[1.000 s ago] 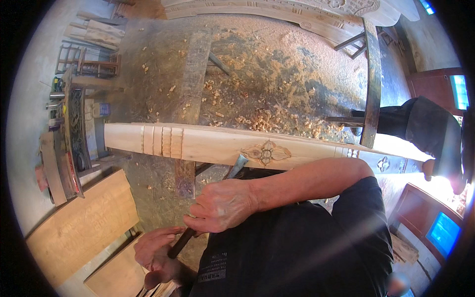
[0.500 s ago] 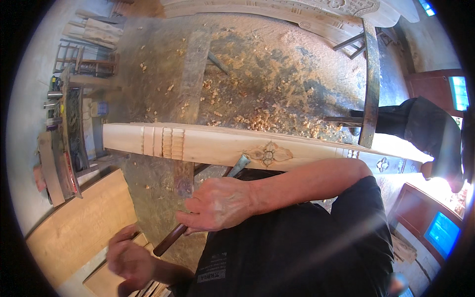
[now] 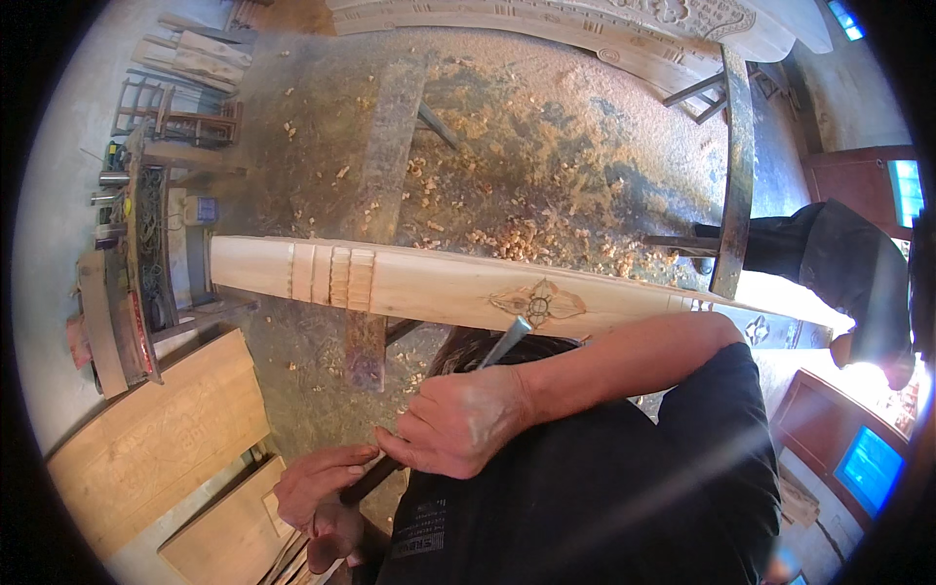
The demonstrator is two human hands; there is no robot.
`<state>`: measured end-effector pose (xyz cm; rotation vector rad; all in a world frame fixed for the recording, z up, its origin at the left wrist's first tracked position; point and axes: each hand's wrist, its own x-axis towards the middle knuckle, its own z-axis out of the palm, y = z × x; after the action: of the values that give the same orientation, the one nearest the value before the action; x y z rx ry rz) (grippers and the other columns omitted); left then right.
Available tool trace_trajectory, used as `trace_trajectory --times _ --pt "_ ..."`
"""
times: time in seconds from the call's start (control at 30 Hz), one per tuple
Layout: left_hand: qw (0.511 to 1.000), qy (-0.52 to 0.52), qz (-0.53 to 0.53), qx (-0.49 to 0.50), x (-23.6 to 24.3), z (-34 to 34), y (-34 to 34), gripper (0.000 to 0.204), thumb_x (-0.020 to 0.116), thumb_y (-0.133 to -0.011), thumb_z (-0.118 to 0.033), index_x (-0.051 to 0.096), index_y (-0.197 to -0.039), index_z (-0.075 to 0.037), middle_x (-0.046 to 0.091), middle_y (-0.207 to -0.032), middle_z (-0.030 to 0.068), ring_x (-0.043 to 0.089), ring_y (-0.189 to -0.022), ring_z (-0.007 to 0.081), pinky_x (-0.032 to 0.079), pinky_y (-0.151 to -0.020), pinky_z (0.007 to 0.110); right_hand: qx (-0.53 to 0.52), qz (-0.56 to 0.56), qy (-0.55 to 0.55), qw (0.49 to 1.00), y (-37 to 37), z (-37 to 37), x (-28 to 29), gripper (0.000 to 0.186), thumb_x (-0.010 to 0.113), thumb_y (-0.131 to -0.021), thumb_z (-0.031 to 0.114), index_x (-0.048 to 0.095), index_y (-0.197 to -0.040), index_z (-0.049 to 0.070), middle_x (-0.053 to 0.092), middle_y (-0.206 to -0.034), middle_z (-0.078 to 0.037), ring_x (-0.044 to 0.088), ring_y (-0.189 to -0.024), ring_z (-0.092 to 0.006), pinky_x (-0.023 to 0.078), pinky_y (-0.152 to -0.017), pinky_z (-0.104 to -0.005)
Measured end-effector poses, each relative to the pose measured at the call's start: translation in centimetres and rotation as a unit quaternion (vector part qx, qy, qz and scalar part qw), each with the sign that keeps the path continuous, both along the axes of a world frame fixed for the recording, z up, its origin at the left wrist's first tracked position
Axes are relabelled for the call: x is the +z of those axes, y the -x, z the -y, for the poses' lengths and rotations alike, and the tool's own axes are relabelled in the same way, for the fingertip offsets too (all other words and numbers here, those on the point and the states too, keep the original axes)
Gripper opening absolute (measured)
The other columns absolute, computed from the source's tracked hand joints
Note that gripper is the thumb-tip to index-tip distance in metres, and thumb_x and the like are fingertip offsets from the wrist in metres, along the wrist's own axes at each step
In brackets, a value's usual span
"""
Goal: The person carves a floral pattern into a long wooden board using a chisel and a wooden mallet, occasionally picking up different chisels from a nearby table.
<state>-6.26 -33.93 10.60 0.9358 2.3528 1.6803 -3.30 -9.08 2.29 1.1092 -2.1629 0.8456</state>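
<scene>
My right grip (image 3: 456, 421) wraps slim chisel with flared metal blade (image 3: 505, 343); tip at carved flower motif (image 3: 558, 303) on long pale wooden beam (image 3: 429, 283), touching or just above, cannot tell. My left grip (image 3: 317, 492) curls by rear end of dark handle (image 3: 370, 480); whether it clasps, cannot tell.

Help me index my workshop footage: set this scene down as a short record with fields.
Right hand: closed around a chisel
Left hand: at the end of the dark handle; contact unclear
Blade tip: at the near side of a carved flower
Workpiece: long pale wooden beam, lying crosswise, carved ridges toward its left end
Floor: wood shavings beyond the beam
Others: person in dark clothing, at right
</scene>
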Motion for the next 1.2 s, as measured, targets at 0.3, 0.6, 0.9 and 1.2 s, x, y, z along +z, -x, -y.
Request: trace_trajectory --times 0.3,0.6,0.9,1.2 --pt "0.999 -0.035 0.028 -0.005 -0.5 -0.8 -0.7 0.106 0.03 -0.099 -0.089 0.074 -0.086 0.007 0.074 -0.073 0.0267 0.078 -0.066 0.0365 0.063 -0.058 0.039 0.06 0.01 0.043 0.997 -0.2 0.5 -1.1 0.037 0.072 -0.094 0.029 0.07 -0.109 -0.005 0.054 -0.07 0.0 0.059 -0.06 -0.015 0.043 -0.049 -0.0321" --pt "0.998 -0.048 0.029 0.024 -1.1 -0.6 -1.1 0.107 0.029 -0.099 -0.089 0.074 -0.086 0.008 0.074 -0.073 0.0272 0.078 -0.066 0.0367 0.064 -0.06 0.04 0.081 0.037 0.039 0.995 0.3 0.4 -1.4 0.039 0.072 -0.094 0.031 0.068 -0.109 -0.004 0.057 -0.073 0.0 0.063 -0.062 -0.0169 0.046 -0.05 -0.0332" --pt "0.999 -0.046 0.026 0.014 -1.0 -0.5 -0.8 0.108 0.029 -0.099 -0.09 0.073 -0.085 0.008 0.074 -0.073 0.0275 0.078 -0.065 0.0363 0.064 -0.059 0.039 0.076 0.042 0.038 0.996 0.4 0.5 -1.4 0.038 0.072 -0.093 0.032 0.069 -0.109 -0.003 0.057 -0.074 0.0 0.063 -0.062 -0.0163 0.046 -0.05 -0.0328" --pt "0.998 -0.056 0.013 0.016 -1.0 -0.3 -0.5 0.106 0.028 -0.101 -0.087 0.073 -0.092 0.008 0.072 -0.076 0.0274 0.075 -0.065 0.0381 0.062 -0.058 0.042 0.08 0.073 0.043 0.993 0.7 0.7 -1.6 0.035 0.072 -0.094 0.032 0.067 -0.107 -0.001 0.056 -0.072 0.0 0.062 -0.06 -0.0177 0.048 -0.05 -0.0344"
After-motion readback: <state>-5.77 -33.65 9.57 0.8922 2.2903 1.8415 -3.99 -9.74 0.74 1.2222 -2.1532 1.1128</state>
